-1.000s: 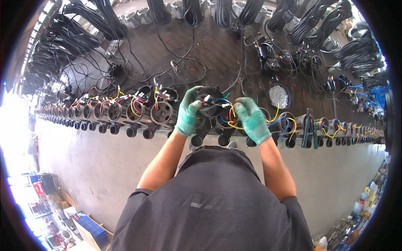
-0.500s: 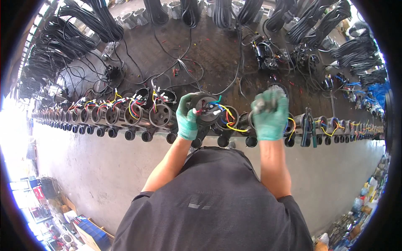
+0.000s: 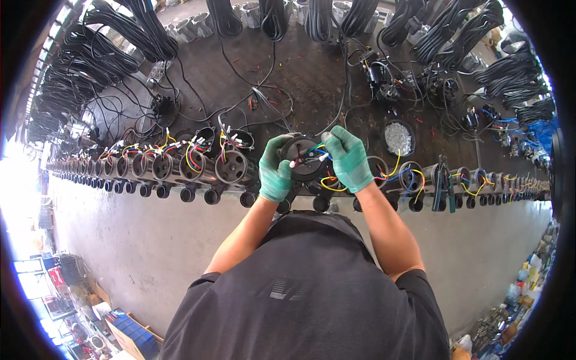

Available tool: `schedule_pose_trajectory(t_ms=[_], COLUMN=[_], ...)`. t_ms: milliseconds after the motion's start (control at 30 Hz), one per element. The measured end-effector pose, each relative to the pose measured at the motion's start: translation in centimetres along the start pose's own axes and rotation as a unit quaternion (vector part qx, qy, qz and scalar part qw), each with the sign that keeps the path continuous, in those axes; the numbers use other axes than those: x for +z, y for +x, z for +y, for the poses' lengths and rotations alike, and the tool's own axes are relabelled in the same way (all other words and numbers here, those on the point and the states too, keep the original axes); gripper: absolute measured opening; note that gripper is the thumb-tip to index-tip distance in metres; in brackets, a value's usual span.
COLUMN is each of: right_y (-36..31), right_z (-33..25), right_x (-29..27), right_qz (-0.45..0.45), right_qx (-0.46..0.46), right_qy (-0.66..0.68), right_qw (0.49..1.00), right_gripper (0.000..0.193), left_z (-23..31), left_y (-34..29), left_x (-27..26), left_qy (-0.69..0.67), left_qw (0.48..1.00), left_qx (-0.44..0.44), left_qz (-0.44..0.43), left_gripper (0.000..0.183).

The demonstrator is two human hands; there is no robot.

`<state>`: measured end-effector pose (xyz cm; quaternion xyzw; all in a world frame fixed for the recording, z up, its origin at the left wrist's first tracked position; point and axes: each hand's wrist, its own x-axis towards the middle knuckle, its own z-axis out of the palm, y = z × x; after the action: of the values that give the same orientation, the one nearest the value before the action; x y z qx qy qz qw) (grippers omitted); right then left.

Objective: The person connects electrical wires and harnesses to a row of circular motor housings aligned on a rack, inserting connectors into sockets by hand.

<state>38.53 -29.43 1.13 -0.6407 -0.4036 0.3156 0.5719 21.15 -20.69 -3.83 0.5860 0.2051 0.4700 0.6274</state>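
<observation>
My left hand [image 3: 277,171], in a green glove, grips the side of a dark round cover [image 3: 305,169] that sits at the front row of the bench. Several coloured wires, some with white tips, come out of this cover. On its right side, my right hand [image 3: 348,161], also gloved, has thumb and fingers pinched together at the green and blue wires [image 3: 321,147]. Whether a small part is also between those fingertips is hidden. A yellow wire [image 3: 332,185] loops below, between the hands. Right of my right hand stands a dark bowl of small clear pieces [image 3: 398,138].
Dark cylindrical housings [image 3: 230,165] with coloured wires line the bench's front edge on both sides. Green-handled pliers [image 3: 443,186] stand among them at right. Black cable bundles [image 3: 273,21] hang along the back. Loose cables and a motor-like assembly [image 3: 379,77] lie on the dark bench [image 3: 312,72].
My right hand has moved left from in front of the bowl to the wires at the round cover, leaving the bowl in full view. My left hand stays on the cover.
</observation>
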Motion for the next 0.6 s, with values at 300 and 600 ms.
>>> schedule_pose_trajectory(t_ms=[300,600], right_y=[2.7,-1.5], right_z=[1.6,-4.9], right_x=[-3.1,-4.6], right_qz=[0.205,0.019], right_qx=[0.026,-0.222], right_qy=[0.455,-0.251], right_qw=[0.866,0.942], right_gripper=[0.017,0.034], left_z=[-0.1,-0.4], left_y=[0.0,-0.1], left_x=[-0.1,0.0], left_qy=[-0.051,-0.02], left_qw=[0.998,0.999], left_qx=[-0.006,0.016], left_qz=[0.046,0.046], left_gripper=[0.09,0.07])
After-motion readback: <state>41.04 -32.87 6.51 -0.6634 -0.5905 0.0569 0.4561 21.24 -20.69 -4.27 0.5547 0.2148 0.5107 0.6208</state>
